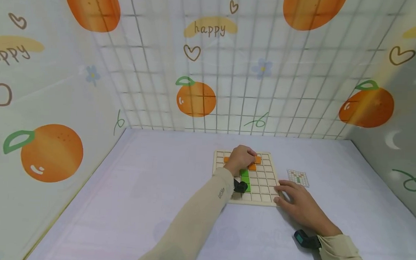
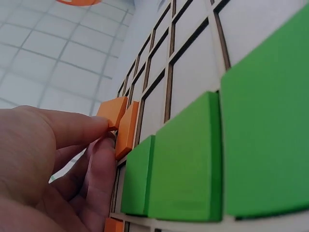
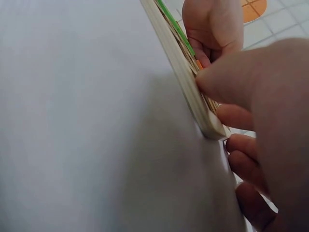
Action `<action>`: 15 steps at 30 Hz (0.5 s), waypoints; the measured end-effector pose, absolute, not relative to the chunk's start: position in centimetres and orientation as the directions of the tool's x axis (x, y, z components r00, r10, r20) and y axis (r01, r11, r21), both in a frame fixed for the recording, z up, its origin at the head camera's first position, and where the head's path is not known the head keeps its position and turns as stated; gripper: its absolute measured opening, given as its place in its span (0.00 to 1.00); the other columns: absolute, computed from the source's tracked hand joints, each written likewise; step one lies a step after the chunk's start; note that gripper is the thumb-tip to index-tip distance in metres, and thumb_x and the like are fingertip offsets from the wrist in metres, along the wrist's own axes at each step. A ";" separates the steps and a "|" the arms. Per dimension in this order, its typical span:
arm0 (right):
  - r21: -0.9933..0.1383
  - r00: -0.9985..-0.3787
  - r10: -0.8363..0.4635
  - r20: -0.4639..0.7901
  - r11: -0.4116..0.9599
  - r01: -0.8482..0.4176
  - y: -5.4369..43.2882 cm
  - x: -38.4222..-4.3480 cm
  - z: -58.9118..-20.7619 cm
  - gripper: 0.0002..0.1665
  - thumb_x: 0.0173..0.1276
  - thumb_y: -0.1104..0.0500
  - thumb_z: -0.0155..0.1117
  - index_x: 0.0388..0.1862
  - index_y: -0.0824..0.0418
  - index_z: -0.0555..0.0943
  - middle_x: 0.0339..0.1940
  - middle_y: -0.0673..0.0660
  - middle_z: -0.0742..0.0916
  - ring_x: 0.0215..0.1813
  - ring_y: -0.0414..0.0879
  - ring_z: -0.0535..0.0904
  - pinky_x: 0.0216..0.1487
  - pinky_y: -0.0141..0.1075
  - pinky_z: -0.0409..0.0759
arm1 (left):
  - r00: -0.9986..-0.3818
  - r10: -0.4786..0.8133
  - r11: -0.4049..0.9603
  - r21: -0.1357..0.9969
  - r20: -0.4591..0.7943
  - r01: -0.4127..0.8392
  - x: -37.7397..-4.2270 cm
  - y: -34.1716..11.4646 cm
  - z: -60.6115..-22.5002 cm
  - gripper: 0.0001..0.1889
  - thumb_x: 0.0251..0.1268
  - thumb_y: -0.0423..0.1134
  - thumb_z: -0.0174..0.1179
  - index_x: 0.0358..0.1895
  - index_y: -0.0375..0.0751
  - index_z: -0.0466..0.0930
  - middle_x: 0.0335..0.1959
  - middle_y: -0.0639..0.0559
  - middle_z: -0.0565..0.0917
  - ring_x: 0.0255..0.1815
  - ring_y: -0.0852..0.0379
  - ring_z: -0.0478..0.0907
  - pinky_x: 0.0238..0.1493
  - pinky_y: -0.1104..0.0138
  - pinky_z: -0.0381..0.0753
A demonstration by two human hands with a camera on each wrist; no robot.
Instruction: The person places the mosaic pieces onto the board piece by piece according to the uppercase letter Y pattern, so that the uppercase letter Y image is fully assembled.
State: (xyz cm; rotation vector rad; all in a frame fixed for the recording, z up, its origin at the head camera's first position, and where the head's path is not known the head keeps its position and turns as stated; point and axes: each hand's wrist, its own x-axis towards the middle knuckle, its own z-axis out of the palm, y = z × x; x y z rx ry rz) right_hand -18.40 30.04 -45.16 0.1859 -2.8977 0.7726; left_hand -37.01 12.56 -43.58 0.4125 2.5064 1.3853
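A pale wooden grid board [image 1: 264, 189] lies on the table with green tiles [image 1: 245, 178] in a column and orange tiles [image 1: 252, 167] farther back. My left hand [image 1: 240, 160] reaches over the board's back part. In the left wrist view its thumb and finger pinch at the edge of an orange tile [image 2: 112, 111], beside another orange tile [image 2: 127, 130]; the hand hides part of that contact. My right hand [image 1: 300, 204] lies at the board's right edge near the front corner. Its thumb [image 3: 217, 79] and a finger touch the edge with loosely bent fingers.
A small printed pattern card [image 1: 298, 178] lies right of the board, just behind the right hand. The white table [image 1: 151, 189] is enclosed by a printed curtain [image 1: 145, 59] with a wire grid at the back.
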 end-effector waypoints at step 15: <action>-0.486 -0.983 -0.080 0.168 0.860 -0.153 29.9 -18.3 -45.1 0.26 0.72 0.45 0.65 0.61 0.60 0.82 0.69 0.64 0.75 0.71 0.66 0.64 0.66 0.66 0.60 | -0.932 0.354 0.604 0.779 -0.073 0.169 -36.8 12.9 -43.1 0.06 0.67 0.43 0.64 0.42 0.58 0.90 0.45 0.61 0.84 0.31 0.56 0.76 0.31 0.63 0.74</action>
